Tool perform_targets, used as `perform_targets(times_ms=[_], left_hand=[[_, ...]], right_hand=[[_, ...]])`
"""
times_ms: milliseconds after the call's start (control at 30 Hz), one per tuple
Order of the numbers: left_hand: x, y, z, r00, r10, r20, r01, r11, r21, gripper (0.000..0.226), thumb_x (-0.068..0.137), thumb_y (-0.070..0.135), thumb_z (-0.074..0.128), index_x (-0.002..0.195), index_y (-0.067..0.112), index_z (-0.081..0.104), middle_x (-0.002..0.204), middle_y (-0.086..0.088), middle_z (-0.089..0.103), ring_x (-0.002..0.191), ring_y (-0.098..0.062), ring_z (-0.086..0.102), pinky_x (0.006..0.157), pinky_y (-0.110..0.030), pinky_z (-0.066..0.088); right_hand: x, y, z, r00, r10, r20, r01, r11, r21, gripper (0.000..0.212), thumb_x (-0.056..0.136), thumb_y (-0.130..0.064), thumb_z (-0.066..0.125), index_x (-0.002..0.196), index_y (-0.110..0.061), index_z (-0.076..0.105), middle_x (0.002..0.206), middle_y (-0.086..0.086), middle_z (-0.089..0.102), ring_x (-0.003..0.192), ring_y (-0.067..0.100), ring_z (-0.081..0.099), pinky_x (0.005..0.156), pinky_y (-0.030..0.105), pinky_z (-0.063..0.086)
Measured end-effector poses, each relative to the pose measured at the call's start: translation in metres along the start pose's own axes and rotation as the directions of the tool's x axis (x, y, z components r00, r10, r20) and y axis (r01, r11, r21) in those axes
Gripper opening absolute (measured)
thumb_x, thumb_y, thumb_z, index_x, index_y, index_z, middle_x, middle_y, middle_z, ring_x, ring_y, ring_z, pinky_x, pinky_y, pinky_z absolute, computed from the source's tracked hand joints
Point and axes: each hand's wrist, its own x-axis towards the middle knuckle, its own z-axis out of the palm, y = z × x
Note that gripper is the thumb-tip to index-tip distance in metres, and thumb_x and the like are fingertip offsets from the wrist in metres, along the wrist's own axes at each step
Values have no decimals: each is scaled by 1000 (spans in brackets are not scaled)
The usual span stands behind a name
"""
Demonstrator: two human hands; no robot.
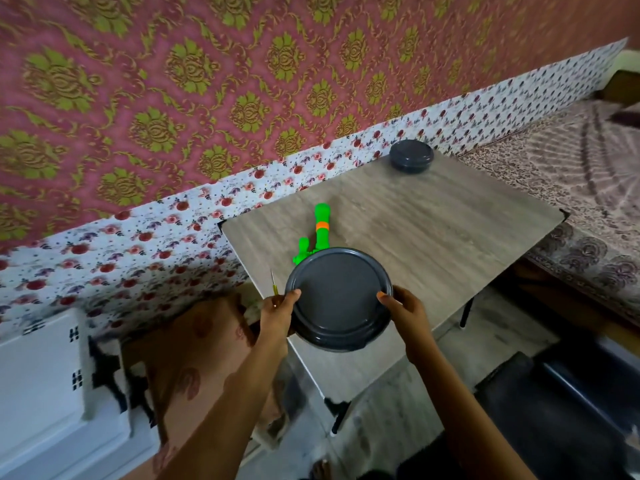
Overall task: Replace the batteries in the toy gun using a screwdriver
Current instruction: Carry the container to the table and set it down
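Observation:
A green toy gun (321, 227) with an orange band lies on the grey wooden table (433, 230), its lower part hidden behind a dark grey round lidded container (337, 299). Both hands hold that container above the table's near edge. My left hand (278, 315) grips its left rim and my right hand (403, 311) grips its right rim. A thin yellow-handled screwdriver (274, 287) lies on the table's left side, just beyond my left hand, partly hidden by it.
A second dark grey round container (411, 156) stands at the table's far corner by the flowered wall. A patterned bed (571, 188) lies to the right. A brown cardboard piece (187, 341) and a white box (41, 375) sit low at the left.

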Motion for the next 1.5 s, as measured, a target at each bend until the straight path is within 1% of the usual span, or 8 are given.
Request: perform_targets(times_ms=[100, 167, 300, 467, 667, 833, 1033, 1500], left_hand=[[27, 6, 15, 1000, 6, -15, -5, 999, 53, 36, 80, 30, 72, 101, 9, 53, 101, -12, 58, 101, -34, 58, 90, -46, 51], [37, 12, 27, 1000, -4, -7, 4, 1000, 15, 35, 82, 27, 70, 106, 7, 52, 105, -14, 58, 97, -32, 58, 84, -42, 53], [61, 23, 51, 1000, 5, -5, -5, 1000, -17, 35, 84, 27, 69, 106, 5, 53, 106, -16, 60, 91, -29, 57, 69, -35, 49], [96, 33, 89, 996, 8, -87, -12, 999, -43, 21, 86, 24, 67, 88, 12, 50, 94, -9, 56, 91, -28, 54, 82, -43, 49], [124, 35, 148, 956, -15, -294, -19, 994, -112, 22, 83, 23, 69, 78, 14, 50, 85, -9, 57, 82, -25, 55, 68, -31, 47], [118, 38, 198, 908, -51, -416, -23, 985, -170, 32, 83, 25, 70, 108, 9, 58, 96, -6, 60, 88, -22, 56, 76, -30, 45], [102, 43, 234, 853, -51, -519, -91, 965, -245, 18, 84, 20, 68, 94, 15, 54, 80, 5, 57, 71, -10, 53, 59, -22, 43], [108, 29, 265, 914, 16, -406, -124, 963, -241, 9, 84, 10, 62, 85, 14, 55, 73, -1, 56, 61, -11, 52, 48, -16, 43]], right_hand=[[25, -5, 2, 1000, 22, 13, -23, 1000, 16, 30, 89, -17, 58, 118, -8, 56, 110, 5, 62, 92, 14, 58, 64, 16, 45], [43, -6, 1, 999, 38, 12, -38, 999, 14, 31, 89, -18, 58, 118, -9, 56, 112, 5, 62, 97, 17, 58, 66, 18, 46], [86, -12, -1, 998, 59, 30, -58, 998, -19, 32, 89, -19, 58, 119, -8, 57, 116, 9, 62, 105, 23, 58, 77, 28, 45], [151, -17, 0, 997, 70, 40, -67, 996, -50, 31, 86, -17, 60, 116, -8, 59, 117, 10, 63, 107, 25, 59, 82, 31, 45], [233, -34, -27, 954, 80, 290, -43, 990, -134, 31, 88, -19, 58, 118, -10, 55, 113, 4, 59, 103, 20, 57, 83, 30, 46], [288, -47, -61, 894, 86, 440, -19, 988, -154, 18, 90, -18, 57, 107, -15, 57, 108, 3, 61, 98, 17, 58, 73, 23, 47], [318, -53, -77, 831, 138, 539, -72, 987, -143, 31, 89, -20, 57, 120, -12, 55, 114, 2, 60, 104, 18, 57, 80, 26, 45], [339, -59, -110, 867, 104, 486, -39, 989, -144, 32, 89, -20, 58, 120, -12, 55, 111, 1, 60, 102, 18, 57, 73, 22, 44]])
